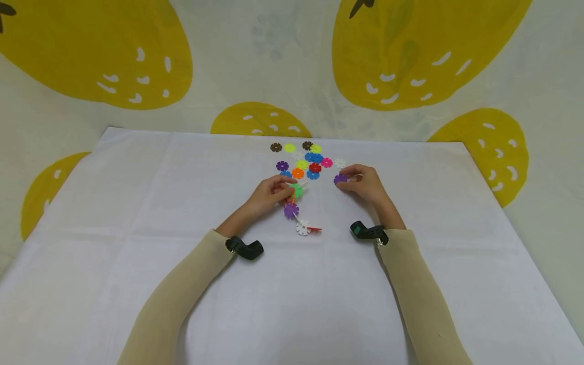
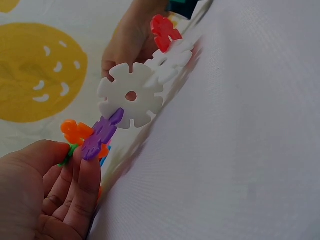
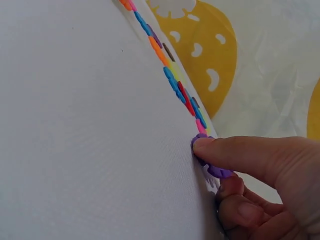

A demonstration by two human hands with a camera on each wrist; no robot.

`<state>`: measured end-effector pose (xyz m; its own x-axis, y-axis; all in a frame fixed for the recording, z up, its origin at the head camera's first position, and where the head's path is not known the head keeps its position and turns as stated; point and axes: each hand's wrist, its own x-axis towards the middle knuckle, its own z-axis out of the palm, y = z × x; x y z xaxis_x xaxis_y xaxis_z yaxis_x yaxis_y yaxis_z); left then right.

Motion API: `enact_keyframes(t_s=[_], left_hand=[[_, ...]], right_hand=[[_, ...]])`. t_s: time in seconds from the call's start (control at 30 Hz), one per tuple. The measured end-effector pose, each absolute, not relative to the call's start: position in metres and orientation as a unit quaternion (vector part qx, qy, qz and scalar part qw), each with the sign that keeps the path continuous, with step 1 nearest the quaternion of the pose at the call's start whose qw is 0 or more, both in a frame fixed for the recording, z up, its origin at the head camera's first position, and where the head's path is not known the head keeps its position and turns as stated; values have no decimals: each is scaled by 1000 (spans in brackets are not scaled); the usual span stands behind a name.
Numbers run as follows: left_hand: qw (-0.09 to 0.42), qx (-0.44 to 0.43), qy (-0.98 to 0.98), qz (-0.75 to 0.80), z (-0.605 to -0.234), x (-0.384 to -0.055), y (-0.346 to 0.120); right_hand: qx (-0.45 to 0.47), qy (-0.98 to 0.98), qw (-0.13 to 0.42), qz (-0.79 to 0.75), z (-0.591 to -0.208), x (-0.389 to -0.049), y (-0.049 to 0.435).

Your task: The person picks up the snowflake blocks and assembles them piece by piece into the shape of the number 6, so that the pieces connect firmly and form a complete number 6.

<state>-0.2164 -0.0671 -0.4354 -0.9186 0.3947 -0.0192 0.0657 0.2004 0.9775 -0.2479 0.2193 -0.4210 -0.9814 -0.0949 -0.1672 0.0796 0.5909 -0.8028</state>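
Observation:
My left hand (image 1: 269, 193) pinches a green snowflake disc (image 1: 297, 190) between thumb and fingers. That disc is at the end of a chain of slotted plastic snowflake discs. In the left wrist view, the chain runs through an orange disc (image 2: 75, 132), a purple disc (image 2: 99, 139), a large white disc (image 2: 116, 92) and another white disc (image 2: 175, 60) to a red disc (image 2: 164, 33). To the right, my right hand (image 1: 367, 185) pinches a separate purple snowflake disc (image 3: 220, 171) with thumb and fingertips, close over the table. Fingers partly cover it.
Loose discs lie beyond the hands, among them an orange disc (image 1: 298, 173), a red disc (image 1: 315, 168), a pink disc (image 1: 326, 162) and a brown disc (image 1: 276, 147). The white-covered table (image 1: 292, 304) ends at a patterned curtain (image 1: 264, 61).

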Motion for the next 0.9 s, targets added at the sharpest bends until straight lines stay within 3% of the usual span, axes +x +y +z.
enact_keyframes(t_s=[0.47, 0.9], left_hand=[[135, 151, 754, 625, -436, -218, -67], [142, 152, 763, 612, -438, -218, -67]], right_hand=[[-24, 794, 149, -589, -422, -242, 195], [-33, 758, 165, -630, -419, -235, 177]])
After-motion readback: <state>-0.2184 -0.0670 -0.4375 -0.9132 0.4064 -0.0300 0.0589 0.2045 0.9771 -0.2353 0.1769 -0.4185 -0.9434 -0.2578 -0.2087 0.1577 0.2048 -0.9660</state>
